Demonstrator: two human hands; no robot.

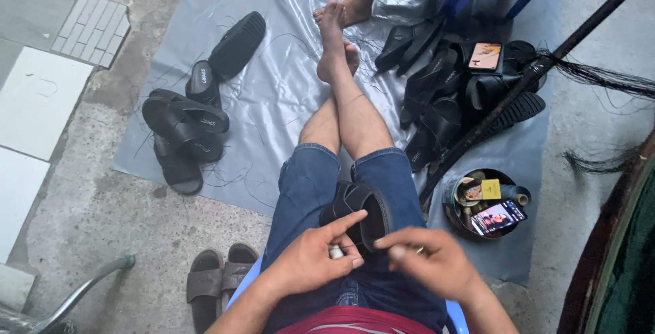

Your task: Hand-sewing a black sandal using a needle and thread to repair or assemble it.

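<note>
While a black slide sandal [359, 211] lies across the person's lap in the lower middle of the frame, strap side up on the blue denim shorts [310, 184], both hands work just below it. The left hand [315, 257] has its forefinger stretched out across the sandal's near edge, and its thumb and other fingers curl around a small whitish object [336, 253] that I cannot identify. The right hand [430, 259] has its fingertips pressed together in a pinch; what they hold is too small and blurred to name, though it looks thin. Judging from this, the step in hand seems to be fine finishing work on the sandal's strap or edge, and the next move would call for a steady pinch and the sandal held from sliding off the thigh. Further out, a grey plastic sheet [273, 95] covers the concrete ahead. Finished-looking black sandals lie in a loose group [187, 126] at left of centre, and a bigger heap [454, 92] sits at upper right, with a phone [485, 55] on top. A round tin [477, 201] at right holds small items and a second phone [499, 216]. Another person's bare foot [341, 12] shows at the top, and a brown pair of sandals [220, 279] lies at lower left.
</note>
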